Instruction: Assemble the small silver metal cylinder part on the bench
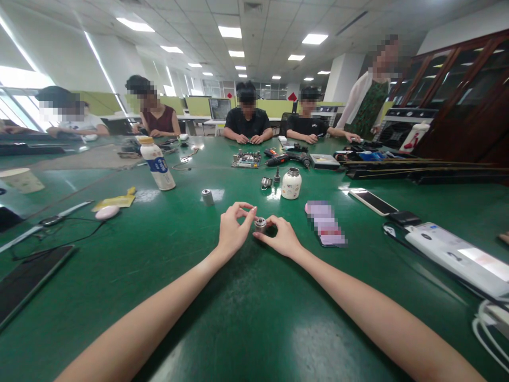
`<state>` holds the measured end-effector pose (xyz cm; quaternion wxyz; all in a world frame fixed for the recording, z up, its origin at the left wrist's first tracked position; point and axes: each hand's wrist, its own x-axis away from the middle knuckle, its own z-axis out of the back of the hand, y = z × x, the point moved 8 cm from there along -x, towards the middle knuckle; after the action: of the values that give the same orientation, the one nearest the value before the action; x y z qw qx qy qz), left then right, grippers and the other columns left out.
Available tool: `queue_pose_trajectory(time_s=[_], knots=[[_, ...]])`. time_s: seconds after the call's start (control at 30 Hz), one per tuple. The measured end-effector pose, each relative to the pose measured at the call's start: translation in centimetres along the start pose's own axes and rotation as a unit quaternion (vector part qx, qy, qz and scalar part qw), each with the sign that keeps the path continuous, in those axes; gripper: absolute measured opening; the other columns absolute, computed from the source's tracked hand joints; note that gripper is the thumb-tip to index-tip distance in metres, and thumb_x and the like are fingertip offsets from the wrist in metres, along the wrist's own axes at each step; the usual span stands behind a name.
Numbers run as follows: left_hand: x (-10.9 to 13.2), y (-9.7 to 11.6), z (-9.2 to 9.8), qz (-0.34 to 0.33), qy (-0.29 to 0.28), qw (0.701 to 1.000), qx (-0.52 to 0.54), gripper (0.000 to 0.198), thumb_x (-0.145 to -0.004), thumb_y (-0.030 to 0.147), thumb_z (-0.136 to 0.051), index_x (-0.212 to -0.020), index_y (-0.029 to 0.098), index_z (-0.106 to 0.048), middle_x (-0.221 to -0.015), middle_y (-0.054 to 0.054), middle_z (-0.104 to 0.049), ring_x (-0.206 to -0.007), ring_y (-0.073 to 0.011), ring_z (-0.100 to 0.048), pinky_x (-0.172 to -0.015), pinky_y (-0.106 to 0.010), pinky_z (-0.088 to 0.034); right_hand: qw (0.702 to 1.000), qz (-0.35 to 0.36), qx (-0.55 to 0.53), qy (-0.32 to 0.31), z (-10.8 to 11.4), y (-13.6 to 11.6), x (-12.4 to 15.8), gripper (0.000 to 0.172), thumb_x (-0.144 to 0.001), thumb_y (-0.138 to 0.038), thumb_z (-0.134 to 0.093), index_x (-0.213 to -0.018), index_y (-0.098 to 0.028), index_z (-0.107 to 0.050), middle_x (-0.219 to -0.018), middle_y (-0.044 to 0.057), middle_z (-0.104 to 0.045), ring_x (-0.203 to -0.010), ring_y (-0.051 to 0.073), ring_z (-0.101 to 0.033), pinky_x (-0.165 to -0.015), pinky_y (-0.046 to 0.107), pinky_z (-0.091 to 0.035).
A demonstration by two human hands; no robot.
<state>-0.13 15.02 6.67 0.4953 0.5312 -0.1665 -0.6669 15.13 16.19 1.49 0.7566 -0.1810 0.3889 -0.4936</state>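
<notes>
A small round metal part (260, 224) stands on the green table (246, 297) between my two hands. My left hand (233, 229) pinches thumb and forefinger together just above and left of the part; what the pinch holds is too small to make out. My right hand (281, 236) grips the part from the right with curled fingers. A second small metal cylinder (207, 197) stands alone farther back on the left. A white jar with a metal rim (291, 183) and small metal pieces (266, 182) stand behind my hands.
A white bottle (157, 163) stands back left, with a yellow packet (115, 201) and pink object (106, 212) near it. Phones (372, 201) and a white power strip (457, 254) lie on the right. A circuit board (246, 158) and drill (286, 158) lie farther back. Several people sit or stand at the far edge.
</notes>
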Motion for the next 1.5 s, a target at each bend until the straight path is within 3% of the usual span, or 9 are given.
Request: queue_pose_trajectory(time_s=[0.1, 0.27, 0.53, 0.7, 0.77, 0.83, 1.0, 1.17, 1.5], knots=[[-0.1, 0.0, 0.3, -0.001, 0.013, 1.0, 0.009, 0.024, -0.085, 0.038, -0.066, -0.101, 0.022, -0.06, -0.083, -0.002, -0.077, -0.093, -0.0224, -0.073, -0.096, -0.041, -0.049, 1.0, 0.001, -0.001, 0.003, 0.0, 0.0, 0.0, 0.032, -0.073, -0.045, -0.082, -0.085, -0.023, -0.062, -0.085, 0.001, -0.07, -0.085, 0.02, -0.062, -0.078, 0.033, -0.043], [0.3, 0.2, -1.3, -0.02, -0.07, 0.996, 0.044, 0.032, -0.077, 0.026, -0.072, -0.107, 0.023, -0.059, -0.09, -0.003, -0.078, -0.095, -0.0234, -0.074, -0.092, -0.039, -0.053, 1.0, 0.006, -0.004, -0.002, 0.0, -0.1, 0.0, 0.032, -0.072, -0.043, -0.082, -0.083, -0.023, -0.06, -0.085, 0.001, -0.07, -0.086, 0.021, -0.062, -0.079, 0.033, -0.043], [-0.2, -1.4, 1.0, 0.0, 0.055, 0.998, -0.025, 0.022, -0.08, 0.029, -0.071, -0.099, 0.023, -0.062, -0.089, -0.003, -0.079, -0.094, -0.0229, -0.073, -0.097, -0.043, -0.049, 1.0, 0.003, 0.002, 0.007, 0.1, -0.1, 0.0, 0.032, -0.072, -0.044, -0.081, -0.083, -0.023, -0.061, -0.084, 0.001, -0.069, -0.083, 0.02, -0.061, -0.076, 0.032, -0.042], [-0.2, -5.1, -0.4, 0.052, -0.074, 0.987, -0.13, 0.013, -0.072, 0.025, -0.076, -0.082, 0.026, -0.068, -0.073, 0.0, -0.078, -0.095, -0.0283, -0.072, -0.09, -0.046, -0.051, 1.0, 0.005, 0.006, 0.011, 0.1, -0.1, 0.1, 0.032, -0.072, -0.044, -0.082, -0.083, -0.023, -0.061, -0.084, 0.001, -0.069, -0.083, 0.02, -0.061, -0.075, 0.032, -0.043], [-0.1, -5.7, -0.5, 0.054, -0.088, 0.986, -0.13, 0.011, -0.071, 0.028, -0.077, -0.079, 0.026, -0.069, -0.069, 0.0, -0.077, -0.091, -0.028, -0.073, -0.089, -0.045, -0.051, 1.0, 0.005, 0.007, 0.012, 0.2, -0.1, 0.1, 0.032, -0.071, -0.044, -0.082, -0.083, -0.023, -0.06, -0.083, 0.001, -0.068, -0.083, 0.02, -0.061, -0.075, 0.032, -0.043], [-0.3, -5.5, -0.2, 0.054, -0.061, 0.992, -0.098, 0.015, -0.072, 0.03, -0.077, -0.082, 0.025, -0.068, -0.069, 0.0, -0.076, -0.085, -0.0261, -0.074, -0.089, -0.044, -0.053, 1.0, 0.005, 0.006, 0.01, 0.1, -0.1, 0.1, 0.032, -0.071, -0.044, -0.082, -0.082, -0.023, -0.06, -0.083, 0.001, -0.068, -0.083, 0.02, -0.061, -0.075, 0.032, -0.043], [-0.1, -2.4, 1.1, -0.002, 0.088, 0.995, 0.043, 0.02, -0.076, 0.037, -0.073, -0.079, 0.021, -0.061, -0.082, -0.003, -0.074, -0.083, -0.0207, -0.074, -0.081, -0.034, -0.057, 1.0, 0.008, 0.0, 0.007, 0.1, 0.0, 0.0, 0.031, -0.073, -0.044, -0.081, -0.082, -0.023, -0.06, -0.084, 0.001, -0.07, -0.083, 0.02, -0.062, -0.076, 0.033, -0.043], [0.5, -0.8, -0.8, -0.028, 0.014, 0.998, 0.046, 0.017, -0.075, 0.03, -0.075, -0.078, 0.021, -0.061, -0.082, -0.003, -0.072, -0.081, -0.0203, -0.074, -0.082, -0.036, -0.057, 1.0, 0.014, -0.004, 0.0, -0.1, 0.1, -0.1, 0.031, -0.074, -0.045, -0.08, -0.081, -0.023, -0.059, -0.083, 0.0, -0.069, -0.084, 0.02, -0.062, -0.077, 0.033, -0.043], [0.6, -0.2, -1.3, -0.033, -0.038, 0.998, 0.049, 0.016, -0.076, 0.026, -0.075, -0.084, 0.021, -0.062, -0.083, -0.002, -0.074, -0.08, -0.0194, -0.074, -0.083, -0.035, -0.056, 1.0, 0.007, -0.001, -0.004, 0.0, 0.1, 0.0, 0.031, -0.073, -0.044, -0.081, -0.085, -0.023, -0.061, -0.084, 0.001, -0.069, -0.086, 0.02, -0.062, -0.078, 0.034, -0.044]])
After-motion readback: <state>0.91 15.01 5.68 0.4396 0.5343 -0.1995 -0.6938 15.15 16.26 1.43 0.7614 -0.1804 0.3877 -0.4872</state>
